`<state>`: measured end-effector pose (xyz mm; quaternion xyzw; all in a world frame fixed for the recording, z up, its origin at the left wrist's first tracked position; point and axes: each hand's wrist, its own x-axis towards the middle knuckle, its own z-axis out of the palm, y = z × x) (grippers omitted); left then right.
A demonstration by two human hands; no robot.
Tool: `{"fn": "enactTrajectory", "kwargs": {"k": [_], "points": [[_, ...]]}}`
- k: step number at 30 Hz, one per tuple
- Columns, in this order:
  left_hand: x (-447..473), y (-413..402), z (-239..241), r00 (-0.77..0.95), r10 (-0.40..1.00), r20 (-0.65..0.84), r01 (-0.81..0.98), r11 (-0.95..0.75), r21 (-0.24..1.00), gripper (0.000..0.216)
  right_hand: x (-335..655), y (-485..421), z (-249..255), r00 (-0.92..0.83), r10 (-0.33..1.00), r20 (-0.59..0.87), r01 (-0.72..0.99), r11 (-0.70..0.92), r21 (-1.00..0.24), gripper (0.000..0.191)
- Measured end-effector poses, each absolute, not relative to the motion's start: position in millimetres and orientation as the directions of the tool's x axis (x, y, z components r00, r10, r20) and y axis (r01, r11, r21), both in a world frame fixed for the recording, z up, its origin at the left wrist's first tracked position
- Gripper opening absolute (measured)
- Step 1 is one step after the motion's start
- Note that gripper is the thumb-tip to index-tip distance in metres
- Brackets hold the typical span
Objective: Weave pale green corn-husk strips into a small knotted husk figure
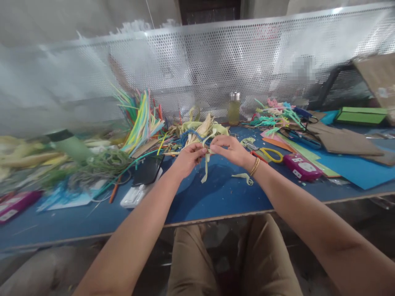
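Both hands meet over the middle of the blue table. My left hand (191,158) is closed, thumb and fingers pinching a pale green, ribbon-like strip (205,169). From the other side my right hand (227,149), with a gold bracelet on its wrist, pinches the same strip. One end of the strip hangs down between the hands and another sticks up above them. Just behind the fingers lies a pile of dry, pale husk-like leaves (207,125) with blue cord on it. The exact knot or join at the fingertips is too small to make out.
Yellow-handled scissors (272,155) and a purple box (302,167) lie on the right, near coloured paper and cardboard (345,139). Left are a black phone (148,170), green cord (106,164) and colourful strips (140,123). A jar (234,109) stands before the perforated metal panel (212,65).
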<state>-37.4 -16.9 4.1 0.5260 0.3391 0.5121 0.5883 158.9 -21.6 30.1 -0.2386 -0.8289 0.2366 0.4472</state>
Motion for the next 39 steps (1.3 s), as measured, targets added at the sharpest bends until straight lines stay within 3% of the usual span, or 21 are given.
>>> {"fn": "enactTrajectory", "kwargs": {"k": [3,6,9,11,16,21,31,39], "points": [[-38,-20,9,0.306,0.945,0.112,-0.358,0.005,0.934,0.028,161,-16,29,-0.384,0.74,0.552,0.104,0.629,-0.771,0.052],[-41,-23,12,0.387,0.917,0.099,-0.409,0.074,0.91,0.028,160,-10,25,-0.323,0.78,0.535,0.102,0.591,-0.8,0.023],[-44,-25,12,0.432,0.898,0.086,-0.384,0.097,0.918,0.025,156,-9,20,-0.47,0.73,0.496,0.098,0.601,-0.793,0.034],[-45,-26,11,0.45,0.889,0.082,-0.365,0.099,0.926,0.024,154,-9,17,-0.545,0.704,0.455,0.107,0.597,-0.795,0.029],[-45,-25,11,0.45,0.891,0.068,-0.324,0.092,0.941,0.024,154,-9,14,-0.533,0.716,0.45,0.286,0.653,-0.701,0.017],[-42,-22,11,0.368,0.929,0.041,-0.311,0.081,0.947,0.027,158,-11,21,-0.49,0.738,0.463,0.415,0.665,-0.621,0.022],[-37,-18,7,0.252,0.968,-0.013,-0.25,0.078,0.965,0.031,161,-14,23,-0.5,0.608,0.617,0.487,0.786,-0.38,0.016],[-40,-17,4,0.277,0.961,0.021,-0.053,-0.007,0.999,0.025,161,-13,23,-0.503,0.621,0.602,0.506,0.776,-0.377,0.013]]}}
